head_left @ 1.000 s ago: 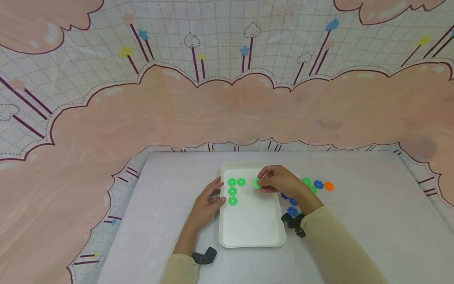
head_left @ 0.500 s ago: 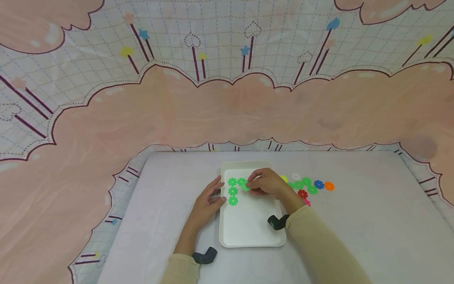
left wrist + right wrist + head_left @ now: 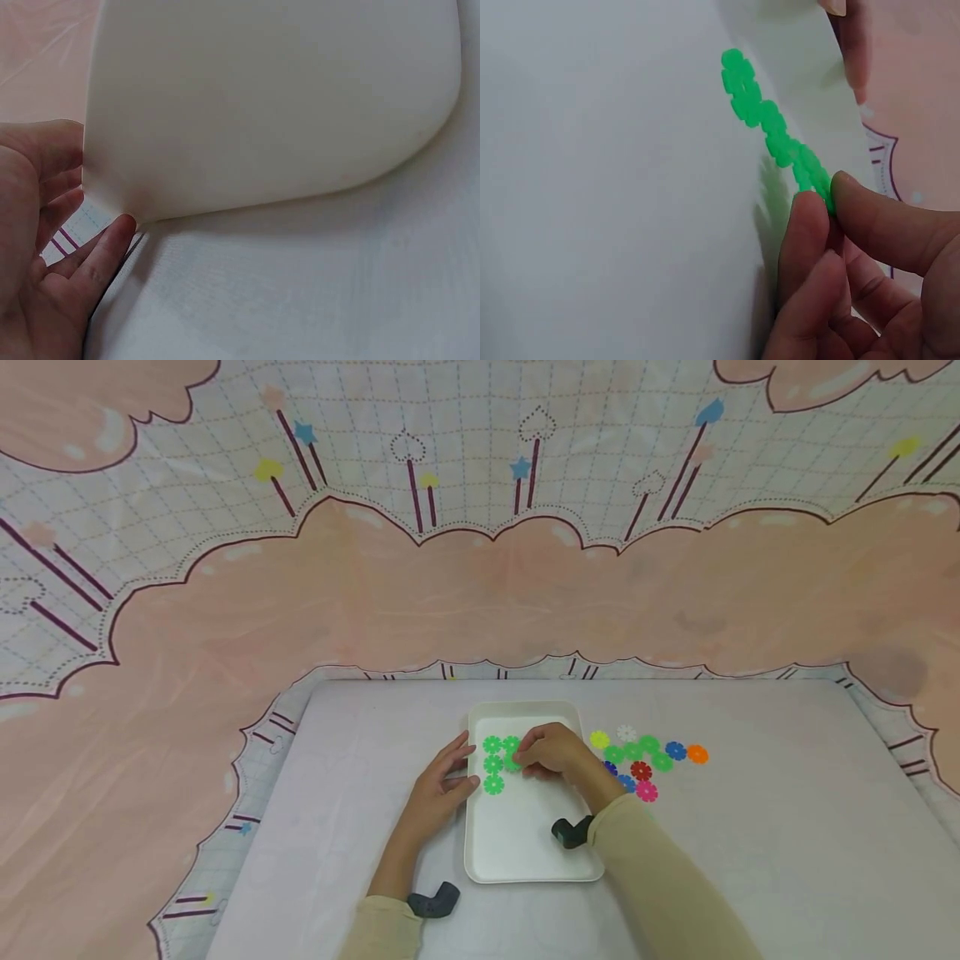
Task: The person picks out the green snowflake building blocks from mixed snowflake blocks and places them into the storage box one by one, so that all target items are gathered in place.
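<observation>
In the head view, my right hand pinches a green snowflake disc between thumb and fingers over the white tray. The disc sits just below another green disc and right of a column of three green discs. The right wrist view shows the thumb and fingertips at the near end of the green disc row. My left hand touches the tray's left rim with fingers and thumb spread; in the left wrist view the thumb meets the tray's lower edge.
Right of the tray lie loose discs: yellow, white, several green, blue, orange, red and pink. My right forearm partly covers a blue disc. A white cloth covers the table.
My right hand has moved left across the tray with the green disc, bringing it beside the other green discs. The loose discs at right are less covered. The left hand stays put.
</observation>
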Demonstrator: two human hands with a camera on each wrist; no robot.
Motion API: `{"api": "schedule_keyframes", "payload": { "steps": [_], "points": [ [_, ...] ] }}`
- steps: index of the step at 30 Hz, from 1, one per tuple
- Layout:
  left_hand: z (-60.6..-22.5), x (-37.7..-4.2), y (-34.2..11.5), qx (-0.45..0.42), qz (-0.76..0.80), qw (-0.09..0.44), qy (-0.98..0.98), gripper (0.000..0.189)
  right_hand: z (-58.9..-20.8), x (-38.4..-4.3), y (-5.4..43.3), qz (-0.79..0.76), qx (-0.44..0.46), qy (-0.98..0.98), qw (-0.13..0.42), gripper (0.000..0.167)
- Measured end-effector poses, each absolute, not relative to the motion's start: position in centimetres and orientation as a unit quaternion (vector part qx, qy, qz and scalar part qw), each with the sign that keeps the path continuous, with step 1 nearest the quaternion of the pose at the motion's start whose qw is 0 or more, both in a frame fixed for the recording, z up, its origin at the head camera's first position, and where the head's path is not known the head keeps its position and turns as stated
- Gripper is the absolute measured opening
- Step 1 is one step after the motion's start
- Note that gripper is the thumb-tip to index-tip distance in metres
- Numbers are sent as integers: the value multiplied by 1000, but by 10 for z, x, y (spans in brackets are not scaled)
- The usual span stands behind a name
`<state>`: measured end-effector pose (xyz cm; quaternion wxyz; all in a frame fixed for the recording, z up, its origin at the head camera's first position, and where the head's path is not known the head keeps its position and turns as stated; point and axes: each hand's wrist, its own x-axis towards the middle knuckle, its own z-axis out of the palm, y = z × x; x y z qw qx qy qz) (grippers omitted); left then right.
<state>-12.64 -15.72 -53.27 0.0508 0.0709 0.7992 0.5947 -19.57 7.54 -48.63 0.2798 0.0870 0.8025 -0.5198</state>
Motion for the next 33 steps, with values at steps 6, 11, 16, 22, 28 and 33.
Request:
{"api": "schedule_keyframes", "payload": {
  "steps": [6,11,16,22,28,33],
  "points": [
    [-533,-126,-158,81,603,49,792,49,-488,-195,73,-515,93,807,275,13],
    [-534,-126,-158,83,602,49,793,49,-488,-194,72,-507,88,815,266,12],
    [-534,-126,-157,76,598,47,797,50,-489,-192,70,-483,92,833,254,13],
    [-519,-121,-152,65,596,51,799,51,-491,-191,67,-466,96,846,240,15],
    [-504,-114,-150,68,601,49,795,50,-491,-192,66,-457,104,850,240,15],
    [-504,-114,-149,68,603,47,794,50,-491,-193,66,-456,116,849,240,15]
  ]
}}
